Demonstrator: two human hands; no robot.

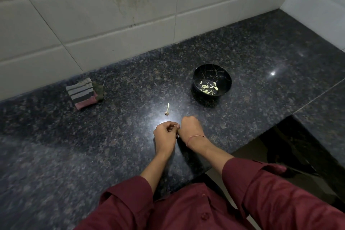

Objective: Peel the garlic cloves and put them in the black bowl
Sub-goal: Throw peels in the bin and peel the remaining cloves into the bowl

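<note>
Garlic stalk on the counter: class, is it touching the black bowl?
Apart. The head view shows bare granite countertop between the garlic stalk and the black bowl.

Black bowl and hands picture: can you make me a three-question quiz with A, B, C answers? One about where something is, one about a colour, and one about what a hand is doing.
1. Where does the black bowl stand?
A) on the striped cloth
B) on the countertop, beyond the right hand
C) in a sink

2. What colour are the sleeves?
A) dark red
B) blue
C) white

3. What is the left hand doing?
A) lying flat and open
B) lifting the bowl
C) curling its fingers on a small pale bit

Answers:
1 B: the bowl sits on the dark stone past the right hand.
2 A: both sleeves are dark red.
3 C: its fingers curl round what looks like a garlic clove.
</note>
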